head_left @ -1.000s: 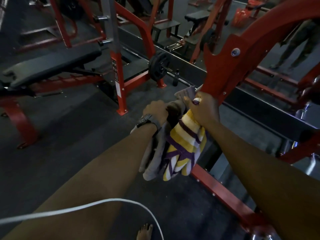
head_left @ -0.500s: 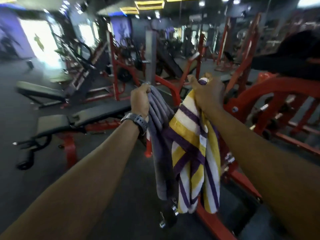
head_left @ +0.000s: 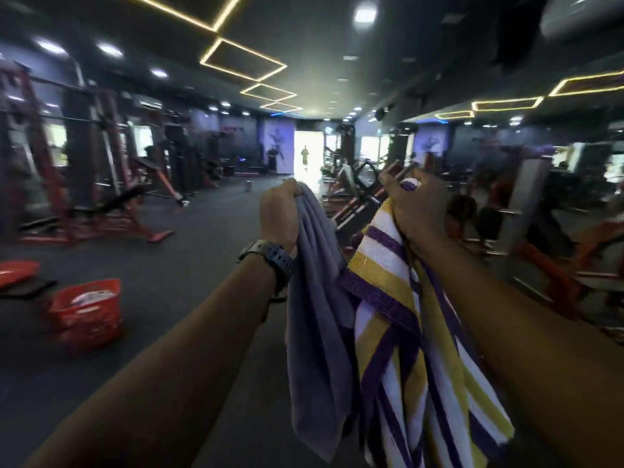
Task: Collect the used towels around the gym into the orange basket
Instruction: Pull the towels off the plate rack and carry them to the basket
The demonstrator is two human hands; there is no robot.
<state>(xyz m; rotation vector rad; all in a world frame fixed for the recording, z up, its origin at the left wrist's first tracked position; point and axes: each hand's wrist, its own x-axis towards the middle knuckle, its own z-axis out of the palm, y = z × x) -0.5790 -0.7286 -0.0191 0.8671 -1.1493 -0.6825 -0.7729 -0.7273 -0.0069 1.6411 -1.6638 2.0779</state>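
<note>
Near and low on the left, the orange basket (head_left: 86, 312) already holds something pale; my left hand (head_left: 279, 216) grips the grey towel (head_left: 317, 332), my right hand (head_left: 417, 206) clutches the striped towel (head_left: 412, 366); both towels remain undelivered, well apart from it.

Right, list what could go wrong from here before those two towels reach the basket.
1. The striped towel and grey towel hang low from the right hand and left hand; their ends might drag or catch underfoot.
2. The orange basket sits off to the left on the floor, beside machine frames; a hurried turn could mean clipping one.
3. The basket seems partly filled, so tossed towels might spill out.
</note>
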